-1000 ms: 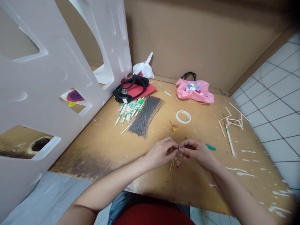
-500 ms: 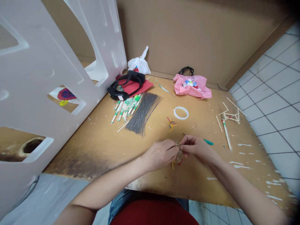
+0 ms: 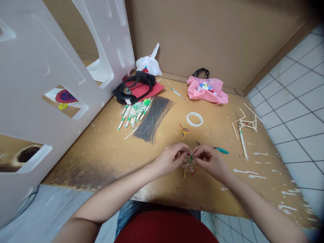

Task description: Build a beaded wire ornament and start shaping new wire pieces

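Note:
My left hand (image 3: pixel 170 159) and my right hand (image 3: pixel 210 160) meet near the front of the wooden table (image 3: pixel 106 152), fingertips pinched together on a small tangle of clear stuff and coloured rubber bands (image 3: pixel 188 164). Red and yellow bands hang below the fingers. A teal-handled tool (image 3: pixel 219 150) lies just behind my right hand. A few loose rubber bands (image 3: pixel 184 130) lie a little further back.
A bundle of thin grey sticks (image 3: pixel 153 118) and green-printed chopsticks (image 3: pixel 133 114) lie at mid-left. A tape ring (image 3: pixel 194 119), pink bag (image 3: pixel 207 93), white bag (image 3: pixel 149 64), black strap on red paper (image 3: pixel 134 86) and a stick frame (image 3: pixel 246 123) sit around. White foam panels (image 3: pixel 50 67) stand left.
Both hands stayed pinched together on the tangle, with the fingers shifting slightly. The view tilted a little, so everything sits slightly higher in the frame.

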`<state>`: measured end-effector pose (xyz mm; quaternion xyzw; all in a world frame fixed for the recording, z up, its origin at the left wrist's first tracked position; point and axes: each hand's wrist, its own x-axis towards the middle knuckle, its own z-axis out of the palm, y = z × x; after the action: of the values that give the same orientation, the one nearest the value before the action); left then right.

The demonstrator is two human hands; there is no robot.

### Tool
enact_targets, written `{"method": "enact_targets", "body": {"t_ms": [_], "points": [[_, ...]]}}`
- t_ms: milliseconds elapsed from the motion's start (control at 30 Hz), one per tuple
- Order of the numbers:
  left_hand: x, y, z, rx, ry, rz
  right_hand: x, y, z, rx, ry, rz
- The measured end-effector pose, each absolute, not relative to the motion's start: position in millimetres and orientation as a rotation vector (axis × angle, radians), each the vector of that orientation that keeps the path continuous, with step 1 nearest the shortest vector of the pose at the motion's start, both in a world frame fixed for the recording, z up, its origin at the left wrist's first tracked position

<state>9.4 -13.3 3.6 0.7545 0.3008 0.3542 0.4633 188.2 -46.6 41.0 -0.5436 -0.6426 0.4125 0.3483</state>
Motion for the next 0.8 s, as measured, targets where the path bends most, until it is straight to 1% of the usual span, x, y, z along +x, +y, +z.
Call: {"method": "enact_targets", "body": {"t_ms": [133, 267, 333, 600, 800], "points": [[13.2, -14.6, 1.4, 1.736, 0.708, 0.851, 186.9, -54.5, 33.7, -1.315, -1.864, 0.732], [14.7, -14.4, 0.9, 1.677, 0.708, 0.850, 187.5, -56.8, 27.7, -1.221, -1.976, 0.486], [14.4, -14.1, 0.7, 1.709, 0.716, 0.831, 187.8, -56.8, 25.4, -1.200, -1.989, 0.424], [13.0, -13.3, 1.3, 1.753, 0.802, 0.773, 187.8, -57.2, 23.1, -1.230, -1.958, 0.473], [12.7, -13.7, -1.4, 1.736, 0.780, 0.816, 187.4, -61.5, 19.8, -1.298, -1.779, 0.598]]}}
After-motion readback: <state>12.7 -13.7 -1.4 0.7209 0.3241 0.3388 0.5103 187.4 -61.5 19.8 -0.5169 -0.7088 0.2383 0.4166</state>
